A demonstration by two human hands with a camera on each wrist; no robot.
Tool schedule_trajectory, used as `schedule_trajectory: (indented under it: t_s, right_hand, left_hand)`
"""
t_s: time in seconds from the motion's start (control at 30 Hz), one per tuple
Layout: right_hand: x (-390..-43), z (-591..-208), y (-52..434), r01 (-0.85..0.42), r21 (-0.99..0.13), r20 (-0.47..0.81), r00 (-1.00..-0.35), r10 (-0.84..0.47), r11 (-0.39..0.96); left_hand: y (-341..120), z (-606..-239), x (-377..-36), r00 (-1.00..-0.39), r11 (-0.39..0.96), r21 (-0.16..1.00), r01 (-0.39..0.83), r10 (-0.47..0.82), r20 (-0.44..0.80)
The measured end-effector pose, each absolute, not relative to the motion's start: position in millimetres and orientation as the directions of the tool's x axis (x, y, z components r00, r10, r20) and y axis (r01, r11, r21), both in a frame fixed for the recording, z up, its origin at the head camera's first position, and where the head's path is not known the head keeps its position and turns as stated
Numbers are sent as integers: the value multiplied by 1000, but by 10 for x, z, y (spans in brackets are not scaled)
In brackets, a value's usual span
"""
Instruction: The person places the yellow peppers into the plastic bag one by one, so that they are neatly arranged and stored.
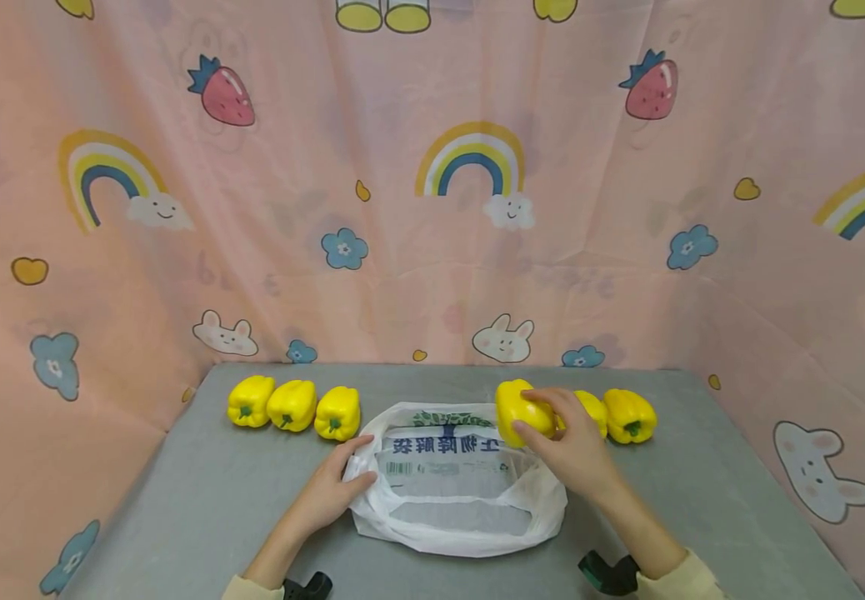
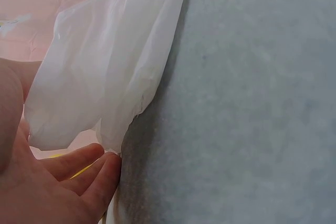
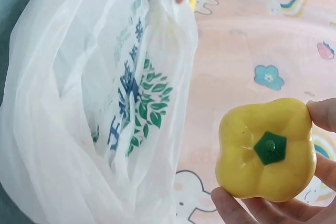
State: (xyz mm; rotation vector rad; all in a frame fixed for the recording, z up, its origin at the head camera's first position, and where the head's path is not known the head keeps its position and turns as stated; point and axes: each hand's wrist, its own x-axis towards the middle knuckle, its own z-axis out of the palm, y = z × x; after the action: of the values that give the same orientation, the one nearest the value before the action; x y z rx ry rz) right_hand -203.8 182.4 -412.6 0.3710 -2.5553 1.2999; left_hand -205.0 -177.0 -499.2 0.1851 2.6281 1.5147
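Observation:
Between the thumb and fingers of my right hand (image 1: 575, 442) is a yellow bell pepper (image 1: 522, 412), raised over the back right rim of a white plastic bag (image 1: 462, 537). The right wrist view shows the green stem end of this pepper (image 3: 270, 150) facing the camera. The bag lies with its mouth spread wide, its inside printed with blue characters and green leaves. My left hand (image 1: 331, 487) grips the bag's left edge; in the left wrist view its fingers (image 2: 89, 177) curl against the white film, and part of the hand is cut off.
Three yellow bell peppers (image 1: 292, 406) stand in a row at the back left of the grey table (image 1: 200, 500). At the back right are another pepper (image 1: 630, 416) and one partly hidden pepper (image 1: 590, 408). A pink patterned curtain (image 1: 417, 292) hangs behind the table.

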Motion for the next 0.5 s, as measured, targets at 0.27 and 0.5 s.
schedule_trajectory:
  t_s: [0.27, 0.5]
  right_hand:
    - [-2067, -4104, 1669, -324, -769, 313, -942, -117, 550]
    - [-2110, -4122, 1533, -325, -787, 306, -944, -127, 524]
  left_hand:
    - [-1774, -4986, -2048, -987, 489, 870, 54, 159, -28]
    - [-1774, -4977, -2049, -986, 483, 873, 59, 164, -25]
